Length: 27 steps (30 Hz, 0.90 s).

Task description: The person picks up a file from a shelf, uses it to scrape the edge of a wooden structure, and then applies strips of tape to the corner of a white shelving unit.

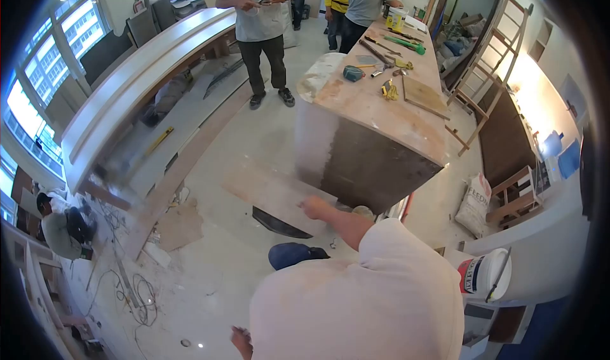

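My right hand (pixel 311 207) reaches forward, low beside the counter, over a pale flat board (pixel 279 185) whose outline is blurred. The fingers look curled, and what they hold, if anything, does not show. A black curved strip (pixel 279 223) lies just left of and below that hand, close to my bent knee (pixel 297 256) in blue cloth. Down at the bottom edge, my left hand (pixel 241 342) hangs beside my body with its fingers bent together. Something small may be between them, too indistinct to name.
A counter (pixel 381 128) carries hand tools, a tape measure (pixel 389 91) and a wooden board (pixel 426 97). One person (pixel 264 30) stands ahead; another (pixel 63 230) crouches left. A ladder (pixel 492 68), a sack (pixel 474 206) and a bucket (pixel 492 276) stand right. Cables (pixel 143 303) cross the floor.
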Available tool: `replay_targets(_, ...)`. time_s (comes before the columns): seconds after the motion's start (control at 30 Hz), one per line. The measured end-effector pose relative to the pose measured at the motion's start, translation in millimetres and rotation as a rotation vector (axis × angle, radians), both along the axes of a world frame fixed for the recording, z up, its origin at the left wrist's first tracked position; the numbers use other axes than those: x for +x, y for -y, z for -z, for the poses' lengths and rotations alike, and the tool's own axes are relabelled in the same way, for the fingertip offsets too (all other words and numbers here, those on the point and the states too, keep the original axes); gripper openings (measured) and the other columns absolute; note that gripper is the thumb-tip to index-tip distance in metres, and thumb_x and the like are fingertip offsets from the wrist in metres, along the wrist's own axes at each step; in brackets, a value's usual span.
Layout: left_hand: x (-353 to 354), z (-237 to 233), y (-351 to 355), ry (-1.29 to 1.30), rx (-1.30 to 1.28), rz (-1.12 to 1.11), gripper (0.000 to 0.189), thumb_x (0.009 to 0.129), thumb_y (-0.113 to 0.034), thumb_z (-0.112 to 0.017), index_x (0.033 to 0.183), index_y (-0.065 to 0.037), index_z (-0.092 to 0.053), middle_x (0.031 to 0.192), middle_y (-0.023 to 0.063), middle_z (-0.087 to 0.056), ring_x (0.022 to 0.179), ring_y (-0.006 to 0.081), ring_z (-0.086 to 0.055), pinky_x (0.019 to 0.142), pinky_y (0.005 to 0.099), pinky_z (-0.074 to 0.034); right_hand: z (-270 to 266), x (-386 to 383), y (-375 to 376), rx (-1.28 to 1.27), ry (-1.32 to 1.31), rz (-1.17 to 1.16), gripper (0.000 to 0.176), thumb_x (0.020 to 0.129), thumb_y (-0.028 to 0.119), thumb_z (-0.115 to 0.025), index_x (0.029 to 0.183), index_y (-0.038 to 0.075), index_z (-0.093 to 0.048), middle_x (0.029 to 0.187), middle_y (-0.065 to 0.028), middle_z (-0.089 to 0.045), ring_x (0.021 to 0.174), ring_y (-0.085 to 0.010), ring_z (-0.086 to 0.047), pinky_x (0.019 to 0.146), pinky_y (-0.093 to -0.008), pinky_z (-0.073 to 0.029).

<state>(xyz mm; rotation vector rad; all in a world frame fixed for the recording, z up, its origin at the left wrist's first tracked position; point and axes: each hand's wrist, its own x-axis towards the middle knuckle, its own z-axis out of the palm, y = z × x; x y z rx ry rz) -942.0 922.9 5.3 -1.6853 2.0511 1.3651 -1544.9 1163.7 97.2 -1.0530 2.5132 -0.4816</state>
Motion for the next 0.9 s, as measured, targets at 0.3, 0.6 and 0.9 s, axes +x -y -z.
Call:
replay_targets(0.3,-148.2,-16.2,67.1,0.025,0.088,0.105,0.053,0.094,-0.052,-0.030,0.116,-0.007,-0.048,0.103,0.0105,-0.057,0.088,0.0254,-0.053,0.078,0.0432,-0.044,-111.1,83.4,229.8,-0.541,0.041,-0.343,0.038,0.089,0.041,-0.052,0.108,0.010,-0.062,0.110,-0.0131,-0.059,0.105,-0.0315,-0.054,0.088,-0.0403,-0.044)
replay_targets(0.6,-453.9,-187.5,225.6,-0.568,-0.124,0.389,0.049,0.097,-0.039,-0.033,0.135,-0.008,-0.034,0.124,0.0127,-0.048,0.111,0.0234,-0.046,0.095,0.0439,-0.037,-35.5,87.7,365.8,-0.955,0.327,-0.311,0.060,0.084,0.031,-0.057,0.134,0.003,-0.040,0.142,-0.0202,-0.034,0.135,-0.0343,-0.026,0.109,-0.0465,-0.021)
replay_targets(0.9,-561.9,-323.1,258.1,-0.786,-0.465,0.651,0.063,0.094,-0.051,-0.035,0.143,-0.013,-0.028,0.146,0.0114,-0.029,0.137,0.0281,-0.022,0.110,0.0468,-0.015,-58.1,-87.4,433.7,-1.026,1.647,0.405,0.063,0.096,0.051,-0.025,0.138,0.005,-0.034,0.137,-0.0144,-0.042,0.123,-0.0259,-0.043,0.102,-0.0413,-0.035)
